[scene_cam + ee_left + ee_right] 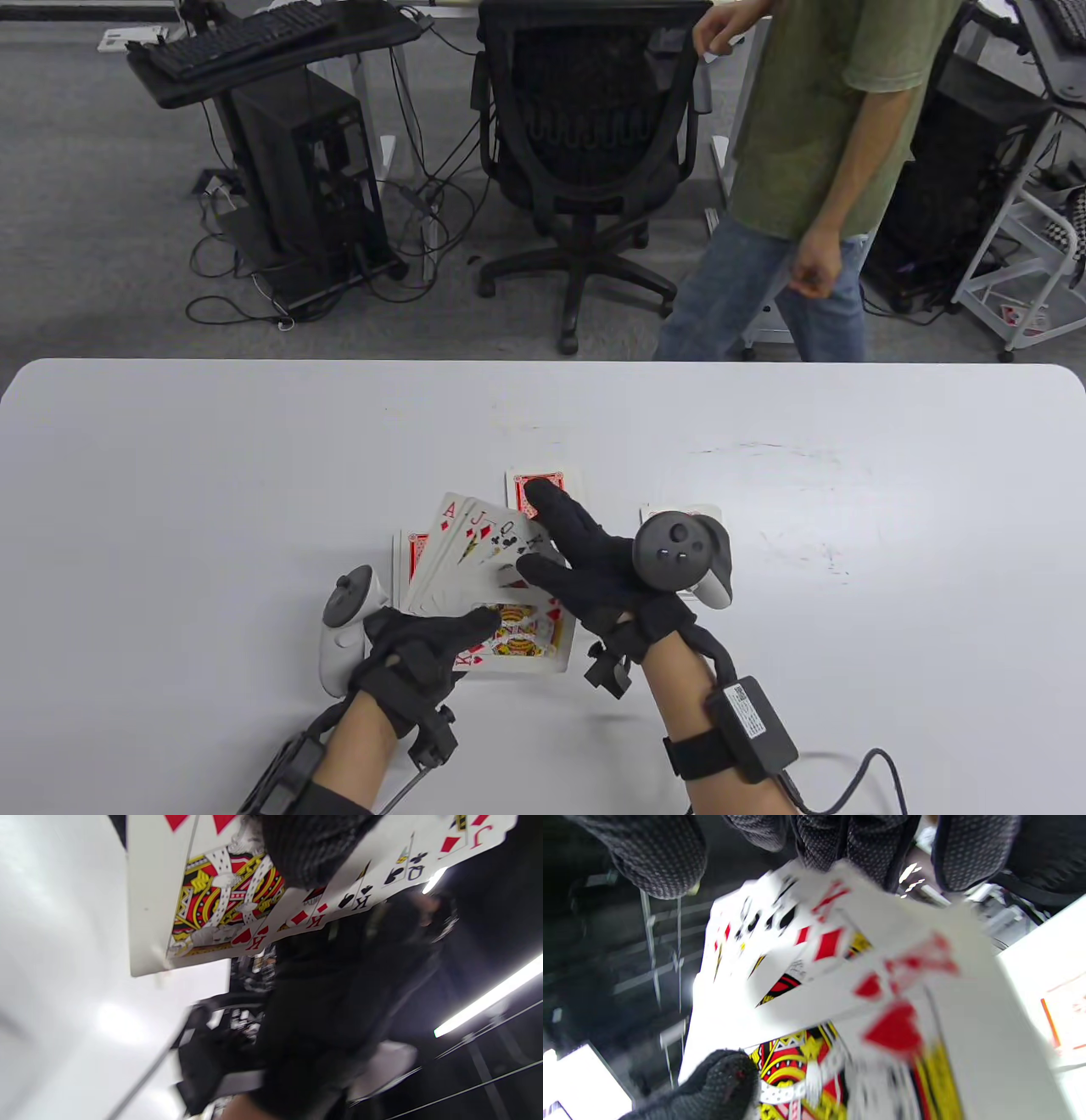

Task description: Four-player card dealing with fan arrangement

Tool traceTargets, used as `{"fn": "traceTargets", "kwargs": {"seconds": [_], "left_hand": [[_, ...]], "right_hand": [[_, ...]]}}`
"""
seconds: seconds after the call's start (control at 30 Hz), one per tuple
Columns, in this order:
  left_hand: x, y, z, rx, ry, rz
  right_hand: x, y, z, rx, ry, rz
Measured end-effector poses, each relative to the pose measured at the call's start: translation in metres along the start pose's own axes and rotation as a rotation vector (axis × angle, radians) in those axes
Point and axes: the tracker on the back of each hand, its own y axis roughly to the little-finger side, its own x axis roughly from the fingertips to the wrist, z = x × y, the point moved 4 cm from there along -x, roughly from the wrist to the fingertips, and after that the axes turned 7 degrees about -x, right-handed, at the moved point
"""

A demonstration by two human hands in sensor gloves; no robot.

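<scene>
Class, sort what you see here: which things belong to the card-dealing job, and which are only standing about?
Part of the job:
fanned cards
left hand, holding the fan
right hand, at the fan
face-down cards on the table

Just about:
office chair
passer-by
keyboard

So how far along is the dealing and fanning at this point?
Dealing looks done: face-down piles lie behind the fan, at its left and under the right hand, that one partly hidden. In hand: the left hand holds a face-up fan, ace to kings, thumb on the front king, while the right hand's fingers spread it. Left: fanning the other piles.
</scene>
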Motion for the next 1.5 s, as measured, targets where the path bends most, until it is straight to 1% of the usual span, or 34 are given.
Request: {"fn": "traceTargets", "kwargs": {"seconds": [0.03,0.07,0.1,0.17,0.2,0.23,0.27,0.3,0.33,0.37,0.4,0.47,0.53,0.6,0.7,0.77,0.8,0.9,1.03,1.07,1.13,1.17,1.2,1.23,1.27,1.3,1.37,1.4,1.47,1.5], "left_hand": [[0.002,-0.002,-0.003,0.035,-0.020,0.022],[0.004,-0.006,-0.008,0.088,-0.052,0.066],[0.005,-0.007,-0.011,0.112,-0.072,0.087],[0.010,-0.010,-0.021,0.180,-0.154,0.140],[0.012,-0.011,-0.024,0.204,-0.180,0.159],[0.014,-0.012,-0.027,0.224,-0.203,0.177],[0.015,-0.012,-0.029,0.241,-0.219,0.190],[0.016,-0.011,-0.031,0.259,-0.232,0.203],[0.016,-0.011,-0.031,0.269,-0.234,0.210],[0.016,-0.010,-0.030,0.278,-0.231,0.216],[0.015,-0.010,-0.028,0.283,-0.219,0.219],[0.013,-0.010,-0.022,0.280,-0.188,0.228],[0.011,-0.010,-0.014,0.289,-0.155,0.229],[0.008,-0.007,-0.009,0.256,-0.130,0.200],[0.002,0.001,0.003,0.229,-0.057,0.128],[-0.001,0.005,0.011,0.220,-0.026,0.109],[-0.002,0.007,0.013,0.216,-0.020,0.095],[-0.006,0.015,0.024,0.139,0.056,0.031],[-0.009,0.021,0.031,0.116,0.088,-0.026],[-0.009,0.023,0.031,0.090,0.092,-0.042],[-0.009,0.023,0.026,0.048,0.050,-0.074],[-0.009,0.024,0.023,0.016,0.027,-0.083],[-0.006,0.026,0.014,-0.034,-0.028,-0.108],[-0.005,0.026,0.009,-0.046,-0.060,-0.117],[-0.003,0.025,0.001,-0.064,-0.108,-0.123],[-0.001,0.022,-0.006,-0.102,-0.137,-0.130],[0.003,0.011,-0.015,-0.275,-0.196,-0.125],[0.004,0.002,-0.017,-0.441,-0.222,-0.120],[0.001,-0.004,-0.012,-0.574,-0.223,-0.125],[-0.002,-0.003,-0.004,-0.649,-0.191,-0.146]], "right_hand": [[0.001,0.005,0.002,-0.047,0.030,-0.030],[0.004,0.016,0.002,-0.117,0.069,-0.103],[0.005,0.022,0.001,-0.141,0.071,-0.141],[0.009,0.043,-0.008,-0.228,0.042,-0.285],[0.011,0.051,-0.013,-0.256,0.022,-0.350],[0.014,0.061,-0.023,-0.304,-0.038,-0.437],[0.016,0.067,-0.029,-0.329,-0.080,-0.479],[0.018,0.072,-0.039,-0.372,-0.150,-0.522],[0.018,0.075,-0.046,-0.404,-0.200,-0.535],[0.016,0.075,-0.054,-0.453,-0.245,-0.527],[0.015,0.074,-0.058,-0.482,-0.249,-0.516],[0.009,0.069,-0.062,-0.522,-0.189,-0.462],[0.007,0.065,-0.058,-0.572,-0.067,-0.410],[0.005,0.062,-0.054,-0.638,-0.023,-0.359],[0.003,0.057,-0.045,-0.622,0.005,-0.285],[0.002,0.055,-0.039,-0.594,0.015,-0.251],[0.002,0.054,-0.038,-0.597,0.013,-0.239],[0.001,0.053,-0.035,-0.653,0.022,-0.191],[0.000,0.050,-0.030,-0.670,0.037,-0.157],[0.001,0.049,-0.025,-0.669,0.069,-0.167],[0.005,0.047,-0.019,-0.602,0.113,-0.207],[0.005,0.044,-0.014,-0.560,0.122,-0.196],[0.007,0.041,-0.008,-0.522,0.133,-0.198],[0.008,0.039,-0.004,-0.501,0.145,-0.190],[0.010,0.037,0.002,-0.449,0.159,-0.201],[0.012,0.035,0.007,-0.353,0.151,-0.207],[0.017,0.034,0.010,-0.218,0.122,-0.215],[0.023,0.035,0.008,-0.113,0.109,-0.228],[0.030,0.040,0.002,-0.048,0.103,-0.240],[0.035,0.047,-0.006,-0.048,0.097,-0.248]]}}
